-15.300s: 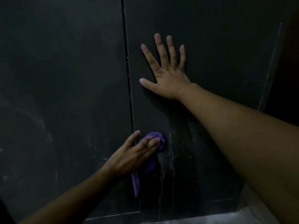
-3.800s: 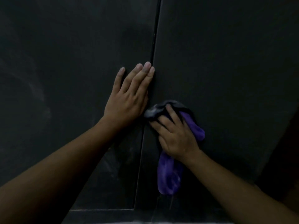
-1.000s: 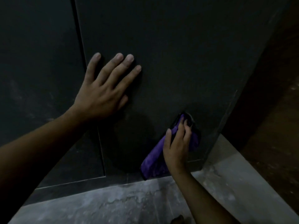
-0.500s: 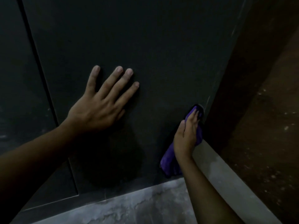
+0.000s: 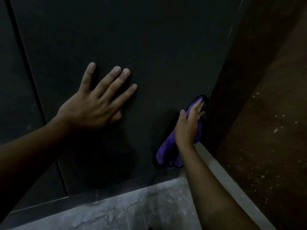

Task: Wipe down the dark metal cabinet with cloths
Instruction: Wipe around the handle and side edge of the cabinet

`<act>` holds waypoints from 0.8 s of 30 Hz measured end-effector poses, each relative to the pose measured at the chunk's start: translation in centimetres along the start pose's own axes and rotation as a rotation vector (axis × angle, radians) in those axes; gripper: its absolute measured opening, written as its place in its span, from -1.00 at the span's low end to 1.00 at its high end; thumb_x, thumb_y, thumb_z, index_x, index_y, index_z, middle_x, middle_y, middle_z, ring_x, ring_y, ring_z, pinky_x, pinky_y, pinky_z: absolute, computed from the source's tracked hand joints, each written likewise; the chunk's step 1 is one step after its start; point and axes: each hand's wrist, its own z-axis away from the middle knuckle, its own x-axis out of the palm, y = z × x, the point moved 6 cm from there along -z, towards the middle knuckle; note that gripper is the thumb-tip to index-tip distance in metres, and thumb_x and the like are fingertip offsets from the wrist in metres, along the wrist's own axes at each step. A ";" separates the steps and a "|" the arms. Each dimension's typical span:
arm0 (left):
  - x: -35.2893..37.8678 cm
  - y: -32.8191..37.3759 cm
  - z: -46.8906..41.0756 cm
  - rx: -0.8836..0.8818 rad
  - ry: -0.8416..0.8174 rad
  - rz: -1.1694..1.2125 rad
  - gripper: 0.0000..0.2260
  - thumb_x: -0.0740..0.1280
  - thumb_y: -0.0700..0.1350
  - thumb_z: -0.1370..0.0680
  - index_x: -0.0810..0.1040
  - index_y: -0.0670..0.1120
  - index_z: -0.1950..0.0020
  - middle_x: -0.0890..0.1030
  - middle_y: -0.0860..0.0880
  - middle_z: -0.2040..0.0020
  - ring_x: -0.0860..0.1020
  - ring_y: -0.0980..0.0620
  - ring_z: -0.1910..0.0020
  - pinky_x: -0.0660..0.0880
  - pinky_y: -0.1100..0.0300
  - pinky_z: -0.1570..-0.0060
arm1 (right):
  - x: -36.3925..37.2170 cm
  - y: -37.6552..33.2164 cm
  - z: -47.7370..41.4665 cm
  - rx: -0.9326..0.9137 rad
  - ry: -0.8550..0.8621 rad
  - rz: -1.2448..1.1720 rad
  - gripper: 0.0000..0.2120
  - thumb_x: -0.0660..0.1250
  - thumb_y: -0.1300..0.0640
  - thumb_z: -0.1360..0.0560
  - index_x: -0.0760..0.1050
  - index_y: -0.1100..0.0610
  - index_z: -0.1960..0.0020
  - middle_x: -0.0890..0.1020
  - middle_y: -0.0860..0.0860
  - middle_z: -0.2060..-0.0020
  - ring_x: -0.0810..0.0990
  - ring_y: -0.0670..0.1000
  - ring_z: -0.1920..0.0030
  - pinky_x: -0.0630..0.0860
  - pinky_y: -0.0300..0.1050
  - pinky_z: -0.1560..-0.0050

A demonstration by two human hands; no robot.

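Dim corner, grey concrete floor (image 5: pixel 132 209) at the foot of the dark metal cabinet (image 5: pixel 166 39), brownish speckled surface (image 5: pixel 269 130) off to the right.

- Left hand (image 5: pixel 93 103): flat on the right-hand door, fingers spread and straight, holding nothing. Bracing, I judge.
- Right hand (image 5: pixel 187 127): low on the same door, tight against its right edge (image 5: pixel 214 87). Fingers lie nearly straight over the purple cloth (image 5: pixel 164 150), thumb out to the left, pressing the cloth to the metal rather than clutching it.
- Cloth position: pinned between my palm and the door, near the bottom right corner, not touching the floor.
- Cloth lie: long axis runs on a slant, lower left to upper right in my view. The upper end is bunched under my fingertips (image 5: pixel 201 103) and points at the door's edge. The loose tail hangs down past my wrist toward the bottom rail.

Progress, as a judgement: the door face around both hands reads even and matt, no plain streaks, so this panel looks mostly covered, with the stroke now at its last corner. Left of the door gap (image 5: pixel 28 72), the other door shows faint pale smudges; light too poor to call it clean. The cabinet's side, in shadow beyond the edge, looks undone, though I cannot tell. Only one cloth in sight.
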 end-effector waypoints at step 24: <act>-0.1 0.3 0.2 -0.047 0.101 -0.014 -0.42 0.05 0.13 -0.67 0.13 -0.15 -0.62 0.11 -0.32 -0.59 0.12 -0.29 -0.57 0.11 -0.45 -0.40 | -1.6 2.0 0.5 0.082 -0.082 0.030 -0.16 0.31 0.20 -0.56 -0.17 0.03 -0.64 -0.03 0.03 -0.63 -0.02 0.06 -0.61 0.02 -0.06 -0.57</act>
